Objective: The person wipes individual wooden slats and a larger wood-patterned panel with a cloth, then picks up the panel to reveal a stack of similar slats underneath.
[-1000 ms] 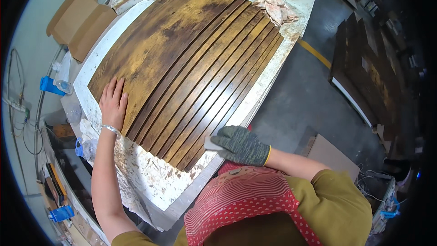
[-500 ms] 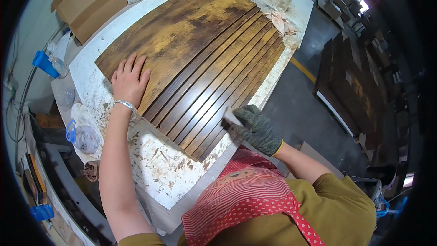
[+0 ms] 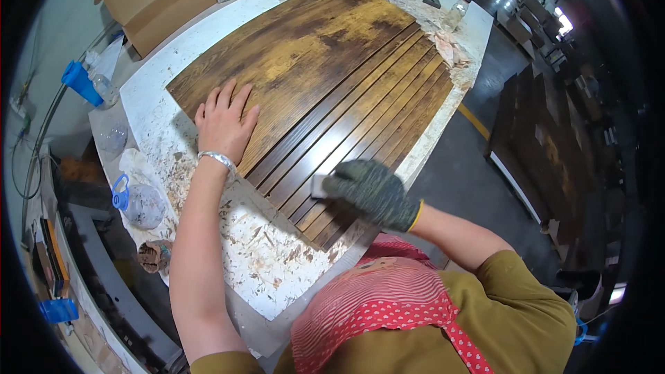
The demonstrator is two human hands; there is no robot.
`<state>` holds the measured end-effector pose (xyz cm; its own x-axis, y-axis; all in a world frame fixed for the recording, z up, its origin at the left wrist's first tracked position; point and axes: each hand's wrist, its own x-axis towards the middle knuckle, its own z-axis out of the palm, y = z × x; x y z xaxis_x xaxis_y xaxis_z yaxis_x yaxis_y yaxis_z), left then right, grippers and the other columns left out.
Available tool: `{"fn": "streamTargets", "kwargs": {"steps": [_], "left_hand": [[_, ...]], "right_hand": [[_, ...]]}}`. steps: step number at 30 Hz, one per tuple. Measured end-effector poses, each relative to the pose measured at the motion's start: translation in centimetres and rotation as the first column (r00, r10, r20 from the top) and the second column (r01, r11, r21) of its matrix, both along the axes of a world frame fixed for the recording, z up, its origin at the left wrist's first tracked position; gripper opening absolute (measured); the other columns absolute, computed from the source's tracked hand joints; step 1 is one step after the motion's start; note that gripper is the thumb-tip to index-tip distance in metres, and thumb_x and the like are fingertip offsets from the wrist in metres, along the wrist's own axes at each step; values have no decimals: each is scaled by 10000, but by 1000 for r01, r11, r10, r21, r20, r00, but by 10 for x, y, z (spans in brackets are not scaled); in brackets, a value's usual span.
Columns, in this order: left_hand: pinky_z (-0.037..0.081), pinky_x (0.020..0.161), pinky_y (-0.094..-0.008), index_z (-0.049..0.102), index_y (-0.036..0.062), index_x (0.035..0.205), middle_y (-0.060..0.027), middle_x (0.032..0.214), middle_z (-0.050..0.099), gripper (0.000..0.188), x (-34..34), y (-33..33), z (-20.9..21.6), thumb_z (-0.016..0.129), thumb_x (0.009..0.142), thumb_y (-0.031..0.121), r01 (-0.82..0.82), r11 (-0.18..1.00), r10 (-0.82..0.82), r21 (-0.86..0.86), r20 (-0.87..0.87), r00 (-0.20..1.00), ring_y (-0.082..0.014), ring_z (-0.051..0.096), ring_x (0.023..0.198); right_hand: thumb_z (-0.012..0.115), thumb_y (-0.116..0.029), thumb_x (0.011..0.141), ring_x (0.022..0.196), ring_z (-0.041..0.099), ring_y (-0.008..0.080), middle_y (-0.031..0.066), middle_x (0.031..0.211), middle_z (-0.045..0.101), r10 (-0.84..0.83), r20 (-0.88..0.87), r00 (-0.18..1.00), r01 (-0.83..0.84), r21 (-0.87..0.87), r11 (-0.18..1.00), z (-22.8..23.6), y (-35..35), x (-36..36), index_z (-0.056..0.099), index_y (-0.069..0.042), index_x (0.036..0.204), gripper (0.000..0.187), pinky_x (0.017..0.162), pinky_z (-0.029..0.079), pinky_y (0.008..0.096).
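Observation:
A stack of dark brown, wood-grain boards (image 3: 305, 41) lies fanned out on a white table, each lower board's edge strip showing on the right side. My bare left hand (image 3: 226, 125) rests flat on the top board near its close left corner, fingers spread. On the right, my gloved right hand (image 3: 373, 194), in a dark grey knit glove with a yellow cuff, is closed around a small whitish flat block (image 3: 319, 186). The block sits over the exposed strips near the close end of the stack. Most of it is hidden by the glove.
Brown scraps litter the white table (image 3: 256, 263). An open cardboard box (image 3: 163, 17) stands far left. Along the left edge are a blue cup (image 3: 82, 83) and a clear jug (image 3: 144, 204). A crumpled cloth (image 3: 450, 50) and glass jar (image 3: 457, 12) sit far right. More boards (image 3: 537, 145) stand beyond the aisle.
My right hand has moved left with the whitish block, from the stack's right edge onto the strips. My left hand stays on the top board. The whole view has shifted slightly.

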<state>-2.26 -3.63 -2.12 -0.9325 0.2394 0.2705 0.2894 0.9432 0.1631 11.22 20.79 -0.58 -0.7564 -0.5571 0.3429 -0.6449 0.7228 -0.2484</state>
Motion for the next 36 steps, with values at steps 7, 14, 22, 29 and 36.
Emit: {"fn": "streamTargets", "kwargs": {"steps": [7, 14, 22, 29, 36], "left_hand": [[235, 1074, -442, 485, 194, 1321, -56, 1424, 392, 463, -1, 4, 2, 465, 910, 406, 6, 1000, -6, -20, -4, 1000, -291, 334, 1309], [231, 1075, -437, 480, 193, 1323, -57, 1428, 382, 452, 1, 4, 6, 489, 905, 364, 24, 999, -24, -22, 1, 1000, -306, 335, 1304], [228, 1079, -454, 486, 163, 1320, -73, 1425, 382, 462, 3, 4, 8, 500, 898, 350, 27, 1000, -27, -16, 20, 999, -317, 331, 1304], [227, 1076, -460, 500, 156, 1305, -85, 1407, 399, 459, 0, 6, 8, 519, 882, 334, 40, 999, -40, 1, 3, 999, -320, 337, 1297], [226, 1077, -461, 502, 147, 1300, -84, 1412, 396, 456, -1, 7, 9, 519, 879, 321, 37, 999, -37, -6, 2, 999, -328, 332, 1298]], "right_hand": [[624, -251, 817, 886, 587, 295, 151, 929, 581, -479, -23, 877, 480, 32, 877, 4, 104, -37, 624, -67, 1034, 285, 769, 491, 380], [624, -223, 813, 855, 567, 311, 154, 916, 571, -330, 23, 944, 329, 45, 943, 2, 140, -63, 612, -46, 1080, 320, 761, 474, 411], [636, -221, 800, 823, 573, 316, 137, 885, 560, -54, 57, 997, 49, 92, 995, 6, 144, -71, 606, -56, 1084, 330, 742, 477, 408], [650, -215, 790, 869, 579, 317, 156, 963, 579, -173, -106, 979, 178, 41, 983, 2, 192, -92, 618, -45, 1086, 342, 771, 484, 397], [627, -231, 819, 839, 588, 306, 138, 928, 583, -396, -25, 918, 396, 91, 914, 10, 228, -113, 613, -31, 1099, 344, 767, 491, 388]]}}
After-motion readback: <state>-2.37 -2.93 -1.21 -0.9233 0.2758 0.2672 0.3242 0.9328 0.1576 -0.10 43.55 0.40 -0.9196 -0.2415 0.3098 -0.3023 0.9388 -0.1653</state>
